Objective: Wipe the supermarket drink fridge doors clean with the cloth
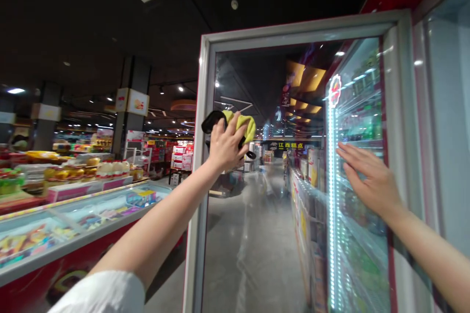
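My left hand [224, 147] presses a bunched yellow and black cloth [250, 127] against the upper left of a glass door [257, 234]. Its fingers are bent over the cloth, and a black part sticks out to the left. My right hand [372, 181] is stretched out flat at the right side of the same pane, holding nothing. Whether its fingertips touch the glass, I cannot tell. A pale metal frame [301, 36] surrounds the door, which stands swung open.
To the right is an upright cooler's interior [448, 122]. On the left stands a chest freezer [88, 232] with packaged goods, and shelves of groceries behind it. A grey floor aisle [165, 279] lies between freezer and door. Lit cooler shelves appear in the glass.
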A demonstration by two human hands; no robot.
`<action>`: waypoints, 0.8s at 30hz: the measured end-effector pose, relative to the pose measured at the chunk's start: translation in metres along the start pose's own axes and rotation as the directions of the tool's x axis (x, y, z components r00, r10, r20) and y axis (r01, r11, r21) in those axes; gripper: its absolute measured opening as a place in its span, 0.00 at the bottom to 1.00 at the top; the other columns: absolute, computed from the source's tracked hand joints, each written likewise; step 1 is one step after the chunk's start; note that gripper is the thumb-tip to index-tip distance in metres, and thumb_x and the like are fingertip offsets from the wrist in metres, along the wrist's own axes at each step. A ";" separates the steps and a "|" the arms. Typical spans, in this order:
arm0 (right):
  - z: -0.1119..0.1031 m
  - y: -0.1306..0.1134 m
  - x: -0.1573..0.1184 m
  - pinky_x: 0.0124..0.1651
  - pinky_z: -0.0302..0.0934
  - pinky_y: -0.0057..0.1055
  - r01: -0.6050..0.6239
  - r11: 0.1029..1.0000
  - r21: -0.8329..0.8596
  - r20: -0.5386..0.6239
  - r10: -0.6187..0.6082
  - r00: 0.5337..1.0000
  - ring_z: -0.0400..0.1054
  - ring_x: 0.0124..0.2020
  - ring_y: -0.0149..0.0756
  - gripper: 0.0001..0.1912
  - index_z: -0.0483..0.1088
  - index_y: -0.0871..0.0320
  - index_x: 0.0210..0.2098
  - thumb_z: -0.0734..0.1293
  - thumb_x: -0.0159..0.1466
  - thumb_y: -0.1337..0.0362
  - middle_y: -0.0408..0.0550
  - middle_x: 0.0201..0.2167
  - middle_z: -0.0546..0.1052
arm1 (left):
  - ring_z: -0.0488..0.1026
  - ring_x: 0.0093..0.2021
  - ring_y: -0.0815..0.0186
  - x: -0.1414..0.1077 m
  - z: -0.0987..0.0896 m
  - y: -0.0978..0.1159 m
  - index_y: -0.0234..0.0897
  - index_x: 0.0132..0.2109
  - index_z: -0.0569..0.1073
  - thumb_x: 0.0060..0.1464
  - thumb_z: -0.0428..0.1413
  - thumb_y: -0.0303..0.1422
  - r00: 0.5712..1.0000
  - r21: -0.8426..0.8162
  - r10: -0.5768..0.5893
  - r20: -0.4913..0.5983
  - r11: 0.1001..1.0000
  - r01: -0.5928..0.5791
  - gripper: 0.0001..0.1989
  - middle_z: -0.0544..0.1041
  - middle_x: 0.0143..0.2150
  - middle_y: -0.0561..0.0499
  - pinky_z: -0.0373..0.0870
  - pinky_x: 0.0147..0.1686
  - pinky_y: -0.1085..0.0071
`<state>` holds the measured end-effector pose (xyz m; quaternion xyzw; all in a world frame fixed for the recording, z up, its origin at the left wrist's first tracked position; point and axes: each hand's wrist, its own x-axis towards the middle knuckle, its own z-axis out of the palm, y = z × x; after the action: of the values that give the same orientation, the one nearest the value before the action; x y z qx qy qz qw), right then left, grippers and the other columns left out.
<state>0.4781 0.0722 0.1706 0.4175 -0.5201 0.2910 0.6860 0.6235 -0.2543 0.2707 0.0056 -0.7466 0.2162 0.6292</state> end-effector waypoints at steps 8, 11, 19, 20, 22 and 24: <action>-0.008 -0.004 0.011 0.64 0.67 0.53 0.037 0.999 -0.028 0.010 -0.037 0.999 0.71 0.62 0.46 0.22 0.73 0.49 0.61 0.62 0.70 0.68 0.49 0.59 0.78 | 0.55 0.70 0.36 0.107 -0.001 0.052 0.48 0.71 0.61 0.63 0.49 0.46 0.972 -0.072 -0.207 -0.114 0.977 0.199 0.32 0.53 0.77 0.49 0.56 0.64 0.41; -0.011 -0.001 0.005 0.64 0.67 0.52 0.073 0.996 -0.053 0.056 -0.070 0.996 0.71 0.62 0.46 0.23 0.72 0.49 0.61 0.62 0.70 0.69 0.49 0.59 0.77 | 0.52 0.71 0.34 0.080 0.004 0.056 0.49 0.71 0.62 0.61 0.51 0.47 0.994 -0.054 0.092 -0.058 0.994 -0.095 0.32 0.52 0.77 0.51 0.55 0.65 0.42; 0.039 0.005 0.072 0.66 0.64 0.55 0.194 0.973 -0.126 0.141 -0.176 0.974 0.64 0.68 0.49 0.23 0.72 0.55 0.61 0.59 0.69 0.71 0.52 0.65 0.72 | 0.58 0.68 0.37 0.105 -0.009 -0.014 0.47 0.72 0.61 0.63 0.47 0.46 0.925 -0.050 -0.336 -0.178 0.942 0.332 0.32 0.55 0.76 0.45 0.59 0.61 0.42; 0.049 0.001 0.090 0.67 0.62 0.57 0.173 0.974 -0.147 0.139 -0.153 0.978 0.63 0.68 0.49 0.23 0.72 0.54 0.61 0.60 0.69 0.71 0.51 0.65 0.71 | 0.59 0.67 0.36 0.120 -0.011 -0.013 0.47 0.72 0.60 0.63 0.47 0.46 0.905 -0.056 -0.384 -0.183 0.923 0.380 0.32 0.55 0.76 0.44 0.59 0.61 0.41; 0.069 -0.010 0.126 0.68 0.59 0.60 0.116 0.979 -0.169 0.105 -0.099 0.990 0.63 0.68 0.51 0.25 0.70 0.55 0.63 0.60 0.68 0.71 0.52 0.66 0.70 | 0.59 0.67 0.36 0.142 -0.013 -0.004 0.46 0.72 0.59 0.63 0.46 0.47 0.873 -0.048 -0.451 -0.188 0.892 0.450 0.33 0.55 0.76 0.44 0.58 0.61 0.41; 0.086 -0.020 0.156 0.70 0.56 0.61 0.085 0.984 -0.156 0.085 -0.072 0.994 0.62 0.69 0.51 0.26 0.69 0.58 0.64 0.59 0.68 0.72 0.54 0.67 0.68 | 0.58 0.68 0.38 0.146 -0.011 0.006 0.46 0.72 0.60 0.64 0.46 0.47 0.909 -0.024 -0.369 -0.195 0.928 0.372 0.32 0.55 0.76 0.45 0.57 0.63 0.44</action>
<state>0.4993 -0.0178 0.3243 0.3927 -0.5517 0.2044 0.7068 0.6018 -0.2067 0.4073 0.1300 -0.6648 0.0976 0.7291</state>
